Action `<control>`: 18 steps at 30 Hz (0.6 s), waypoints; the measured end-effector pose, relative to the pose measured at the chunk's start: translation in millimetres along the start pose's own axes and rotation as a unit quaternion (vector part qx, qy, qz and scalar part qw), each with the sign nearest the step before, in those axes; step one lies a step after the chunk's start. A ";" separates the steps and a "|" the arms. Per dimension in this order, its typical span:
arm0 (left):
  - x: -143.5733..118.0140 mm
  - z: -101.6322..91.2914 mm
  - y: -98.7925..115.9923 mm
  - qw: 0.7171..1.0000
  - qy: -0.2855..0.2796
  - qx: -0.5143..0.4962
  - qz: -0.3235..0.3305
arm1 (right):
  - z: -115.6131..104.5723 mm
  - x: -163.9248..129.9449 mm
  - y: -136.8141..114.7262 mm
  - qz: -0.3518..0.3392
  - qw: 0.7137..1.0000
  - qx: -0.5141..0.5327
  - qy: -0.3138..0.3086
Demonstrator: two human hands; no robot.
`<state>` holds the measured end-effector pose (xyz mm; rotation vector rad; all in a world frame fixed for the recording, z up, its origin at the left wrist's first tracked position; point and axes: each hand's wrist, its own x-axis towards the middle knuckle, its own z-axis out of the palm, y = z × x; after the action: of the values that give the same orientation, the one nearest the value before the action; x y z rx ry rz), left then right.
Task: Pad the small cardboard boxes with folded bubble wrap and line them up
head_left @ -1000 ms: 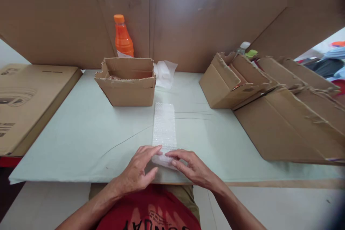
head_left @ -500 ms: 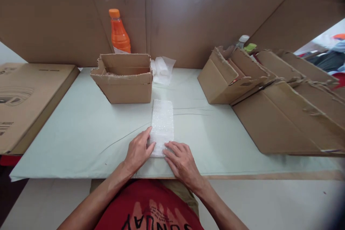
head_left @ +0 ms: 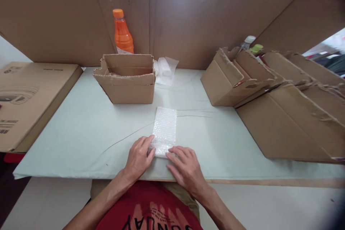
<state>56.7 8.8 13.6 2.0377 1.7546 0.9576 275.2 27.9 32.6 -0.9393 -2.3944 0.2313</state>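
Observation:
A narrow strip of clear bubble wrap (head_left: 165, 125) lies on the table in front of me, with a folded band across its near end. My left hand (head_left: 140, 156) is at the strip's near left edge, its fingers curled and the thumb and forefinger gripping the folded part. On the near right corner rest the fingertips of my right hand (head_left: 185, 167), the fingers spread and the thumb held apart below. Whether anything is wrapped inside the fold, I cannot tell.
A pale green cloth (head_left: 81, 122) covers the table. Beyond the strip stands an open cardboard box (head_left: 132, 93), an orange bottle (head_left: 123, 36) behind it and white rolled plastic (head_left: 164, 68) beside it. More open boxes (head_left: 291, 122) stand right; a flat carton (head_left: 35, 104) lies left.
The bubble wrap strip looks shorter, its far end now nearer to me, and the near fold shows more clearly. Both hands stay at the near end. The view has shifted slightly.

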 end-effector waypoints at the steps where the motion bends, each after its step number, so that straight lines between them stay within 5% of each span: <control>1: 0.0 -2.0 0.3 1.000 0.009 0.002 0.018 | 2.1 0.8 0.4 -0.007 1.000 -0.008 -0.013; 5: -10.9 -13.9 2.1 0.993 -0.021 -0.047 0.106 | 6.6 3.3 2.4 0.043 0.998 0.033 -0.028; 8: -19.1 -16.8 1.7 0.993 -0.058 -0.081 0.062 | 1.3 0.7 0.5 0.083 0.991 0.095 -0.050; 12: -10.4 -8.8 -0.8 0.998 -0.043 -0.036 0.006 | -3.7 -2.2 -3.3 0.070 0.997 0.034 -0.014; 18: 0.4 -8.1 2.5 0.996 -0.001 -0.040 0.075 | 7.9 5.8 1.1 0.034 0.999 0.005 -0.030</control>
<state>53.5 7.0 21.2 2.1418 1.5529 1.0508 268.0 32.9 28.1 -1.0237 -2.4147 0.3006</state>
